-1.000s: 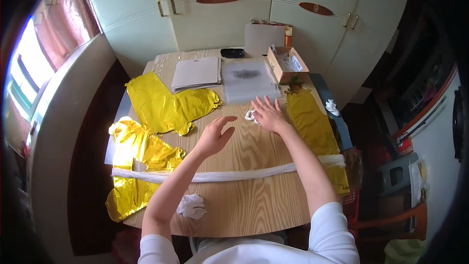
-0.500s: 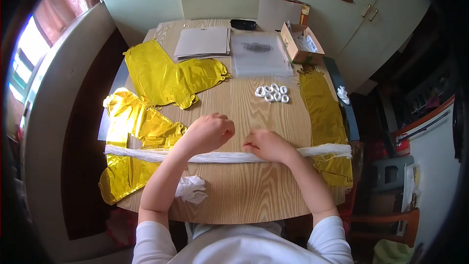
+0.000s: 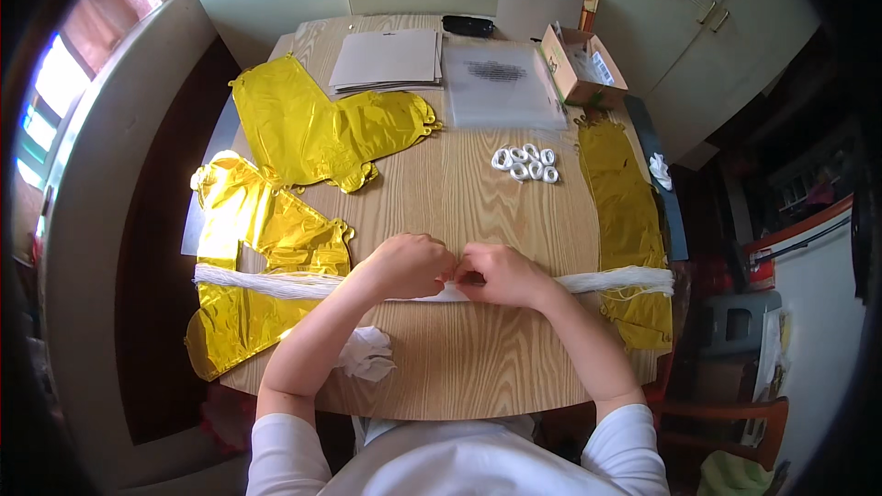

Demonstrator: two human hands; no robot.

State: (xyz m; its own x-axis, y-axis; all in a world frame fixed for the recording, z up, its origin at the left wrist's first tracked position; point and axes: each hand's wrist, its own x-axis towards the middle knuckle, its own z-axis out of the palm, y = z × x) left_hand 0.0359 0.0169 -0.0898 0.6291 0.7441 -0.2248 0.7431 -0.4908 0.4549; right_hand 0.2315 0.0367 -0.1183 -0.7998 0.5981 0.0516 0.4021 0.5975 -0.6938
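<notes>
A long bundle of white string (image 3: pixel 611 281) lies across the table from left to right. Over its middle, my left hand (image 3: pixel 412 265) and my right hand (image 3: pixel 501 274) almost meet, fingers curled into pinches. Whatever sits between the fingertips is too small or too hidden to name. The left end of the bundle rests on a shiny yellow foil balloon (image 3: pixel 308 239), laid flat. Its right end crosses another flat yellow foil balloon (image 3: pixel 625 193). Beyond my hands is a group of small white coils of string (image 3: pixel 525 163).
A further yellow foil balloon (image 3: pixel 294 119) lies at the far left. Along the back are stacked grey sheets (image 3: pixel 386 60), clear plastic sleeves (image 3: pixel 503 101), a black case (image 3: pixel 469 26) and an open cardboard box (image 3: pixel 583 64). Crumpled white tissue (image 3: pixel 369 355) lies beside my left forearm.
My left hand has come down and to the right, toward the string bundle, closing the gap to my right hand. The right hand stays almost in place. The view has shifted slightly.
</notes>
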